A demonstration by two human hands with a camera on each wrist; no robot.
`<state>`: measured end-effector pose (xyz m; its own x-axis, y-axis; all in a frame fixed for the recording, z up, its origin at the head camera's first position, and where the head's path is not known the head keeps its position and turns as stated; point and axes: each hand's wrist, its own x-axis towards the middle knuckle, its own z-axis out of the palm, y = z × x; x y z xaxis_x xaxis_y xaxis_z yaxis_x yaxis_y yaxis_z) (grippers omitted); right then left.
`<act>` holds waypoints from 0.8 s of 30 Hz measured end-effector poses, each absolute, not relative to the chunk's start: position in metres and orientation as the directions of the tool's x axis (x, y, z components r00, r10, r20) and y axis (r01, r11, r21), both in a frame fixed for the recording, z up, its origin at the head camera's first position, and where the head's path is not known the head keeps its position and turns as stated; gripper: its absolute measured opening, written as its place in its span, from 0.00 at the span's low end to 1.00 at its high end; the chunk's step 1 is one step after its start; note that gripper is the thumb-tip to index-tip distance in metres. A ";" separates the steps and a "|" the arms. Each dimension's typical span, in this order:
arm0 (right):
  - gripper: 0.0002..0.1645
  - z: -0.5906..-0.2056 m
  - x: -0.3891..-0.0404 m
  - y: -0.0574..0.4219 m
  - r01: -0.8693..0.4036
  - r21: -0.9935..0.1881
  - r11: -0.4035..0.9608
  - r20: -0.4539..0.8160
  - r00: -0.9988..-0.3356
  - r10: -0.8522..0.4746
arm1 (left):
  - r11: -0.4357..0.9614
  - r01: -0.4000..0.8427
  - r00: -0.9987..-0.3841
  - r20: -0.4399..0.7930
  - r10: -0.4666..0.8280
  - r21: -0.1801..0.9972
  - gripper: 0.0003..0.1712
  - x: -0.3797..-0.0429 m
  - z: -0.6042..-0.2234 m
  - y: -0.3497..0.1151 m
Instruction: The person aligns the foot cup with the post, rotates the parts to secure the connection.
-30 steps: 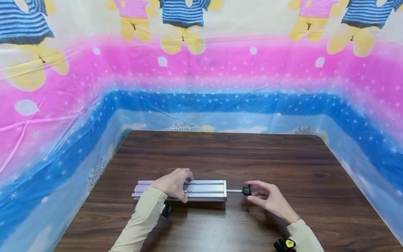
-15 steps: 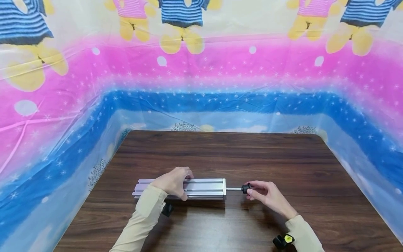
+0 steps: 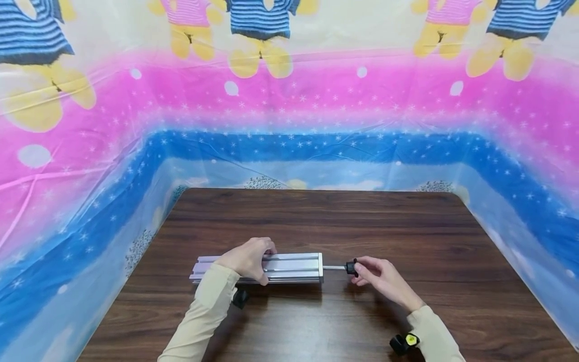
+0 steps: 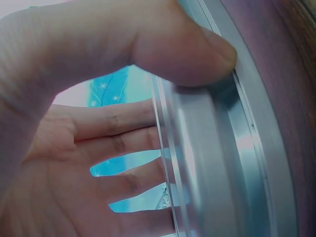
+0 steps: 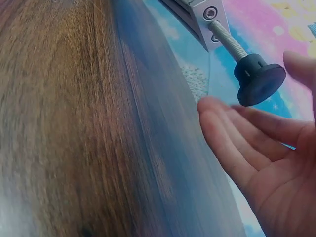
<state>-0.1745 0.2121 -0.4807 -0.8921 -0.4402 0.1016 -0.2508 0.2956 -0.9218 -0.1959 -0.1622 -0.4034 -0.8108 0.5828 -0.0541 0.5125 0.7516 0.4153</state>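
Cream sleeves (image 3: 203, 311) reach over a wood-grain counter (image 3: 316, 221) to a grooved silver rail (image 3: 294, 264).
A black wrist device (image 3: 398, 345) sits by the right wrist. The right hand (image 3: 384, 279) has its grip around a black knob (image 5: 259, 79), thumb and fingers to either side; whether it pinches, I cannot tell. A threaded rod (image 5: 229, 40) joins the knob to the rail's end plate (image 5: 206, 30). The left hand (image 3: 246, 257) clasps the rail, thumb near side, fingers far side, crosswise above the counter's nearer half. Beyond hangs a pink, blue and cream printed cloth (image 3: 294, 100).
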 end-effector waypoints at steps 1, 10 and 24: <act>0.25 -0.481 -0.173 0.213 -0.257 -0.921 0.294 0.112 -0.896 -0.430 | 0.752 0.513 -0.811 -0.053 0.582 0.414 0.30 -0.196 -0.403 -0.162; 0.31 -0.482 -0.168 0.218 -0.394 -0.894 0.213 0.265 -0.849 -0.457 | 0.753 0.502 -0.810 -0.071 0.582 0.426 0.30 -0.198 -0.402 -0.159; 0.23 -0.481 -0.170 0.223 -0.344 -0.895 0.285 0.195 -0.875 -0.444 | 0.761 0.493 -0.813 -0.089 0.576 0.423 0.31 -0.197 -0.402 -0.153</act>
